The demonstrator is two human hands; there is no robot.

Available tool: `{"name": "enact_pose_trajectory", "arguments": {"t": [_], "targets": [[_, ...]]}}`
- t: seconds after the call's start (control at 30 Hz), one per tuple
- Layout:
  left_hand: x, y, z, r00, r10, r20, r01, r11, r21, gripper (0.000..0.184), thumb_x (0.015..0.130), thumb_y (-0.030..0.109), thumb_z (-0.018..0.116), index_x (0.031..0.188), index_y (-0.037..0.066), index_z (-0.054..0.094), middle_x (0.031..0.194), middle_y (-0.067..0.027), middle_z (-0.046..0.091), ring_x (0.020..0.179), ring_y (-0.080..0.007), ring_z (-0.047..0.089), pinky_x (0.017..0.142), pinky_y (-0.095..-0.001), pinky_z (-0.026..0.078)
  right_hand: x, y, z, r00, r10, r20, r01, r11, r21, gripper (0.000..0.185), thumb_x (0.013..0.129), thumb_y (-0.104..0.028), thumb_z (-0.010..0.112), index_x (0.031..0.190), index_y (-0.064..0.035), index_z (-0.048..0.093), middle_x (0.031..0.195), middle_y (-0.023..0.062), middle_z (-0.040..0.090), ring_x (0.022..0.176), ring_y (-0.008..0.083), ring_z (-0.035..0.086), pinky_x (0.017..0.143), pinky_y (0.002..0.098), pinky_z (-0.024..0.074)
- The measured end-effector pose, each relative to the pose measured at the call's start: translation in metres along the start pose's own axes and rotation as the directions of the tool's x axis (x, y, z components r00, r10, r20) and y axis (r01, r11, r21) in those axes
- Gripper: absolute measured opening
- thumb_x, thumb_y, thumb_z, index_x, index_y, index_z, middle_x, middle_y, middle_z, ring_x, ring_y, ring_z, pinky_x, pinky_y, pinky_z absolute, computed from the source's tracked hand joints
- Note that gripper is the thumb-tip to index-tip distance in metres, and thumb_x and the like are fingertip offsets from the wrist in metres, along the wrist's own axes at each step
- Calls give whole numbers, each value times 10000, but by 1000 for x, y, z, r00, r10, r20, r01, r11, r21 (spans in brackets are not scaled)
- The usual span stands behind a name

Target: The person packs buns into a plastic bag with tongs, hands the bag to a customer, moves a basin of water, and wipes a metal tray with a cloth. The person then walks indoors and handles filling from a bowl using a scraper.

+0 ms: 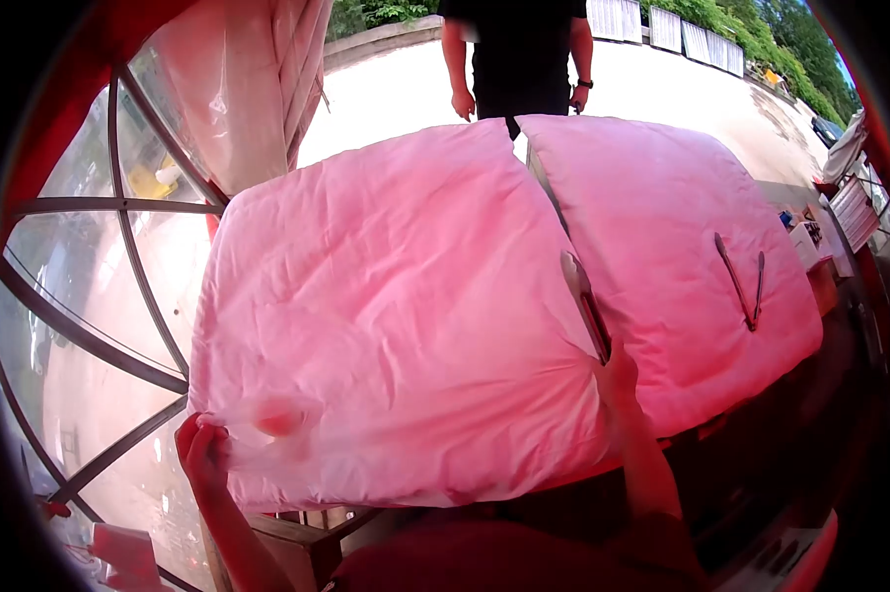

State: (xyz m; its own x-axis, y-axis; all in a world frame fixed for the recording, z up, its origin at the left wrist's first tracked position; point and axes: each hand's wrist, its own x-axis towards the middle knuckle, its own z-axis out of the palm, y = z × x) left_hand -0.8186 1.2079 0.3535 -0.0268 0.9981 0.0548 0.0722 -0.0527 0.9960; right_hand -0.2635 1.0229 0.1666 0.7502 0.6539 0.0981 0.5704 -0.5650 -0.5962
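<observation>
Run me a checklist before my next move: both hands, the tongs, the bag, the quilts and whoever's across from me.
1. Held tongs in the right hand: ok, gripped at the near end.
2. Clear bag in the left hand: ok, held at its edge.
3. Bag mouth open: cannot tell, the plastic is too see-through.
4. Quilts drawn back: not ok, the left quilt and right quilt lie spread, with a narrow gap between.
5. Loose tongs out of the way: not ok if you lift the right quilt; they lie on it.
6. Person across clear of the quilts: ok, arms hang down.
</observation>
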Motion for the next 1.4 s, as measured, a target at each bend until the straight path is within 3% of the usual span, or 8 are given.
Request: {"name": "enact_pose_trajectory", "arguments": {"t": [0.2, 0.3, 0.53, 0.67, 0.8, 1.0, 1.2, 1.4], "targets": [[-4, 51, 42, 974, -74, 213, 13, 962, 272, 154, 839, 98, 552, 725, 13, 612, 527, 32, 438, 422, -29, 341, 388, -207, 218, -25, 66, 60, 989, 72, 129, -68, 997, -29, 480, 706, -242, 737, 1022, -16, 454, 958, 198, 593, 892, 371, 588, 716, 456, 457], [-6, 56, 36, 947, -110, 302, 21, 959, 283, 142, 836, 114, 572, 738, 23, 621, 534, 35, 443, 418, -26, 344, 387, -203, 228, -47, -6, -5, 996, -87, 3, 86, 978, -188, 512, 702, -273, 757, 1033, -18, 460, 921, 169, 608, 853, 321, 610, 718, 395, 473], [1, 17, 9, 820, -66, 568, -105, 959, 263, 129, 795, 135, 631, 751, 15, 653, 569, 14, 493, 457, -52, 412, 413, -215, 312, -79, -196, -102, 935, -350, -61, 355, 926, 127, 445, 718, -290, 757, 964, -31, 492, 751, 97, 588, 697, 202, 587, 647, 338, 457], [-12, 15, 22, 733, -84, 675, -61, 980, 189, 81, 769, 96, 645, 741, 20, 637, 558, 29, 494, 469, -39, 409, 431, -206, 294, -106, -292, -160, 925, -181, -334, 300, 886, 352, 343, 756, -264, 731, 856, -32, 499, 654, 8, 441, 609, 116, 419, 563, 278, 380], [-29, 29, 33, 627, -15, 779, -59, 996, 67, 87, 756, 72, 596, 713, 4, 628, 586, 14, 508, 504, -41, 423, 462, -206, 294, -212, -224, -92, 964, -262, -54, 267, 951, 153, 440, 690, -304, 783, 902, -24, 519, 685, 26, 482, 641, 127, 465, 593, 299, 404], [-75, 46, 60, 301, 174, 938, 93, 973, -210, 51, 736, -48, 545, 744, -53, 595, 707, -44, 520, 505, -55, 417, 433, -202, 273, -388, -89, -45, 910, 414, 25, -405, 871, 279, 443, 693, -341, 781, 865, -41, 504, 722, 58, 513, 677, 138, 492, 633, 320, 422], [-133, 25, 123, -49, 384, 922, 80, 922, -380, 90, 754, 10, 547, 675, -32, 543, 672, -45, 467, 417, -52, 336, 383, -207, 213, -505, -1, -104, 659, 675, -331, -616, 737, 277, 504, 714, -392, 735, 934, -29, 464, 816, 156, 575, 755, 298, 576, 684, 399, 441], [-267, 30, 202, -338, 79, 938, 101, 994, -47, 67, 737, -14, 507, 673, -18, 527, 599, -6, 454, 399, -44, 332, 379, -197, 219, -620, 48, -167, 347, 791, -505, -754, 555, 351, 533, 697, -395, 744, 965, -25, 469, 844, 151, 598, 796, 291, 595, 707, 399, 449]]}}
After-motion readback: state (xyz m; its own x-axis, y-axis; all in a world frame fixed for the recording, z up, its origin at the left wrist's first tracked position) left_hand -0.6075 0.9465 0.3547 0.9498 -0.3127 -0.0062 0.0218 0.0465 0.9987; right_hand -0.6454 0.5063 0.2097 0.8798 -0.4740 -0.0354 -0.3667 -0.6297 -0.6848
